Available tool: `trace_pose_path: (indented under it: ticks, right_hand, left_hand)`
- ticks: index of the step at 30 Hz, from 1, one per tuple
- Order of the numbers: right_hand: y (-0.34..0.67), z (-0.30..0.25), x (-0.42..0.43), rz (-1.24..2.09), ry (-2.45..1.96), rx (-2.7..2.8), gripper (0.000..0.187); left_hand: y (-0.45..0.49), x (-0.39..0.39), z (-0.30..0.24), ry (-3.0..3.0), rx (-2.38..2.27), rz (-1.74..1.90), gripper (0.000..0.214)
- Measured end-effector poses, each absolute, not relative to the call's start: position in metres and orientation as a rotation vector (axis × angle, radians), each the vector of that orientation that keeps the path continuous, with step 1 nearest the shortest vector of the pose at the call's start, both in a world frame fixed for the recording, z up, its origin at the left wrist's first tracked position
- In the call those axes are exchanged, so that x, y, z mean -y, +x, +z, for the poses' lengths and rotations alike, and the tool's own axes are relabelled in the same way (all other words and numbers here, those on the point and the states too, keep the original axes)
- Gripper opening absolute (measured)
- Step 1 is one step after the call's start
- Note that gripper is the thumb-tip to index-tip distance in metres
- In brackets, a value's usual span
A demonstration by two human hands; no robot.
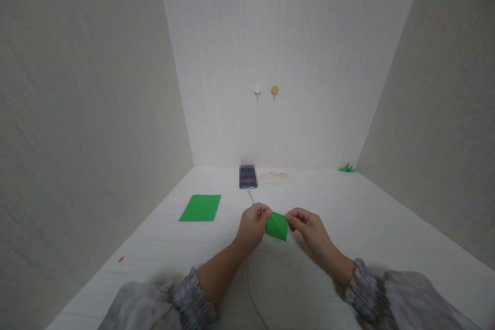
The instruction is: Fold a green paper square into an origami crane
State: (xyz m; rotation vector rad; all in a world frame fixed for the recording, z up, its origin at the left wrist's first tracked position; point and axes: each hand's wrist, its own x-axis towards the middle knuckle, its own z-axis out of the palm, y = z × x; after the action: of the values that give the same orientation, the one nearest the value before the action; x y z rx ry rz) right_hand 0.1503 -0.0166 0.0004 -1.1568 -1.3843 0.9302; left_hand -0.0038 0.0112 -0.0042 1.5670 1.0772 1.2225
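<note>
Both arms in matching dress: long, loose garment, pale grey. Landmark, left cuff (195,299): darker, mottled grey, cloth gathered in tight puckers, frilled edge on the wrist side. Left of that cuff, left sleeve (139,307): lighter, smoother, full and puffy, soft folds. Beyond the cuff's frill, left forearm (220,270) bare, as is the left hand (251,228). Well right of the left cuff, right cuff (366,289): same puckered band, same frill. Farther right of the landmark, right sleeve (413,294): ballooned, pale grey. Finer pattern blurred.
</note>
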Motion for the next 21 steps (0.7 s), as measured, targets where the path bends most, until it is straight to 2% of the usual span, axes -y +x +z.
trace_pose_path:
  ticks: [6, 10, 21]
  right_hand:
    - [0.151, 0.002, 0.015, 0.883, -1.15, 1.307, 0.023]
    - [0.145, -0.006, 0.013, 1.073, -1.108, 1.397, 0.029]
    - [0.149, -0.021, 0.008, 1.152, -1.16, 1.363, 0.019]
  left_hand:
    - [-0.007, -0.015, -0.005, 1.51, -1.141, 1.283, 0.017]
    - [-0.003, -0.01, -0.002, 1.574, -1.117, 1.287, 0.018]
    - [0.003, -0.009, -0.007, 1.292, -0.851, 1.105, 0.018]
